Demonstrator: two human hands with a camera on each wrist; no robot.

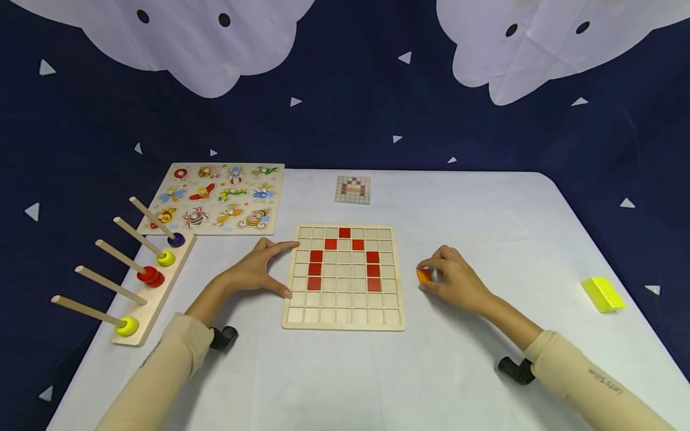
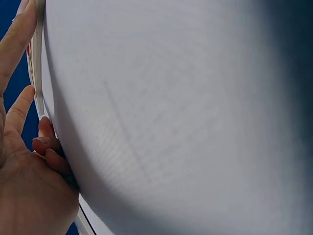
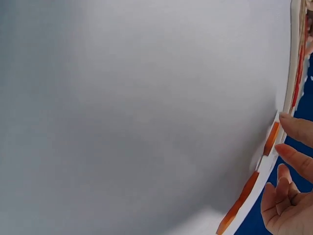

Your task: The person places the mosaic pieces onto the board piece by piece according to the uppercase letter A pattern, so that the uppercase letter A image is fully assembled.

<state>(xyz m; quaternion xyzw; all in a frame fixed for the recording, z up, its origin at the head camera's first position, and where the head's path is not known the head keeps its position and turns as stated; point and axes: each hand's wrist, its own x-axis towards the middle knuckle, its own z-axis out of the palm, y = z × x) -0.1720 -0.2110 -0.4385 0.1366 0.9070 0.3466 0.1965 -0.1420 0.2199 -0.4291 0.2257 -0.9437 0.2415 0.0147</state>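
A square wooden grid board [image 1: 343,299] lies on the table with several red tiles [image 1: 315,269] set in an arch shape. My left hand [image 1: 253,269] rests at its left edge, thumb and index finger spread and touching the rim. To the right of the board, my right hand [image 1: 453,279] pinches an orange tile [image 1: 424,275] between thumb and index finger. In the right wrist view, that orange tile [image 3: 271,139] shows by the fingertips, and more orange tiles [image 3: 239,205] lie on the table beneath the hand, which mostly hides them in the head view.
Behind the board lies a small pattern card [image 1: 353,190]. An insect puzzle board [image 1: 221,197] is at the back left, with a wooden peg rack [image 1: 156,293] holding coloured beads in front of it. A yellow folded object [image 1: 604,294] sits near the right edge.
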